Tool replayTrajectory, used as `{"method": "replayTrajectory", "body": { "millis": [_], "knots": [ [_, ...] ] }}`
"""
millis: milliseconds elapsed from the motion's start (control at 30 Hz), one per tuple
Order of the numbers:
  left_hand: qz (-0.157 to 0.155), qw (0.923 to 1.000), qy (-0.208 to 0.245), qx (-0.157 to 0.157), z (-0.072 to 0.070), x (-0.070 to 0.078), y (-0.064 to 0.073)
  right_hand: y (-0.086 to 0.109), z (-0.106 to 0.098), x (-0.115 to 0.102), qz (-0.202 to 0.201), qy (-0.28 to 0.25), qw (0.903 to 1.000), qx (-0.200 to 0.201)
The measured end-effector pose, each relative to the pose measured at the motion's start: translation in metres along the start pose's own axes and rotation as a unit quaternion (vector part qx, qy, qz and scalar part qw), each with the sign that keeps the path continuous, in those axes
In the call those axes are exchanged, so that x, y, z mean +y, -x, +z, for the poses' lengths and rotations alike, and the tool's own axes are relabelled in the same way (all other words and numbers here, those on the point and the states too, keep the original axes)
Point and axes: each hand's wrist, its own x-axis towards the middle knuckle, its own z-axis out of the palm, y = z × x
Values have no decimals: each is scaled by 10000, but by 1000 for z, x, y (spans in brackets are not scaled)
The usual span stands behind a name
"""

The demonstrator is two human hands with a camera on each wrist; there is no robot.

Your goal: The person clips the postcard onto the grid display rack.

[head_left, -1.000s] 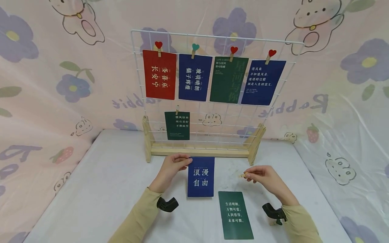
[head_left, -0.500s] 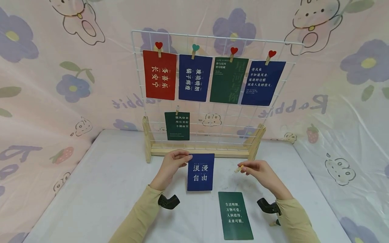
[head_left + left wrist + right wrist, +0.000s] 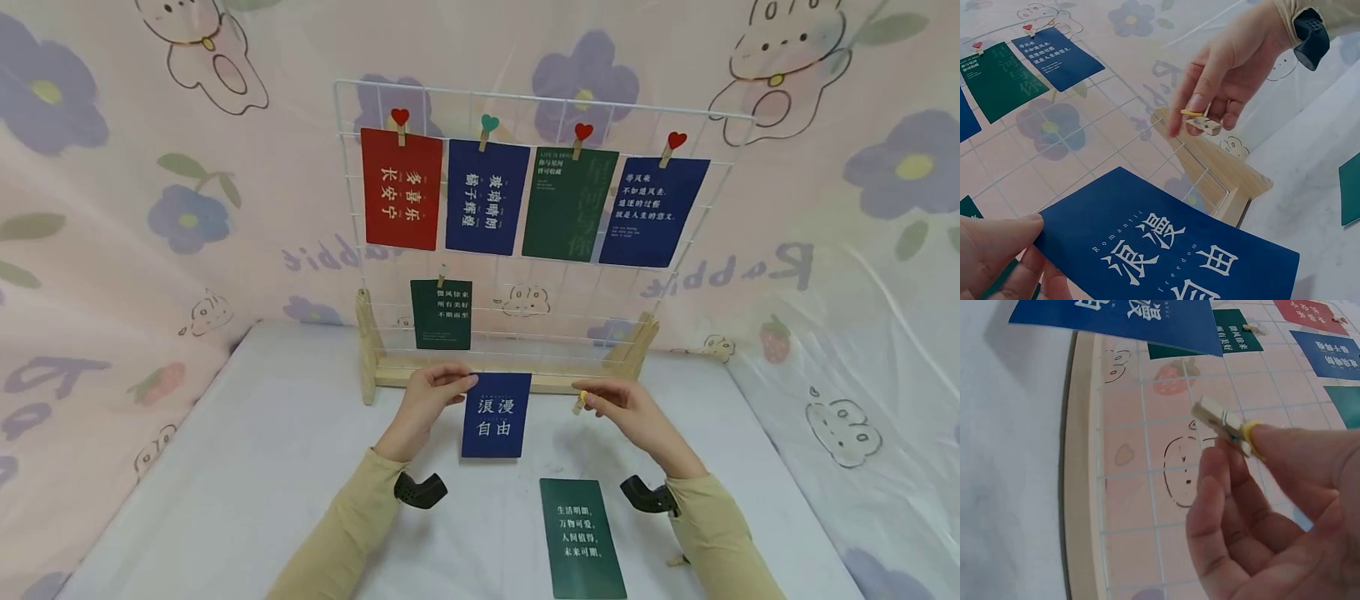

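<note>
My left hand (image 3: 429, 406) pinches the upper left corner of a blue card (image 3: 495, 417) with white characters, held in front of the rack's wooden base. To its right, my right hand (image 3: 626, 410) pinches a small wooden clothespin (image 3: 1219, 422) with a yellow decoration between thumb and fingers. The clothespin is apart from the card. Behind both hands stands a white wire grid rack (image 3: 555, 292). In its lower row a green card (image 3: 441, 315) hangs from a clip, up and left of the blue card.
Along the rack's upper row hang a red card (image 3: 401, 190), a blue card (image 3: 487, 198), a green card (image 3: 568, 205) and another blue card (image 3: 652, 213), under heart-topped clips. Another green card (image 3: 582, 537) lies on the white table. A clothespin (image 3: 678, 561) lies by the right sleeve.
Both hands have risen toward the rack, the left with the blue card and the right with the clothespin. My right hand has also moved left, closer to the card.
</note>
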Motion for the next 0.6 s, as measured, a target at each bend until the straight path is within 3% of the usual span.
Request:
{"method": "replayTrajectory", "body": {
  "millis": [367, 600],
  "knots": [
    [88, 9997, 185, -136, 1, 10, -11, -23, 2, -24, 183, -70, 9998, 78],
    [189, 9994, 261, -87, 6, 21, -23, -38, 2, -38, 109, -169, 9989, 418]
  ]
}}
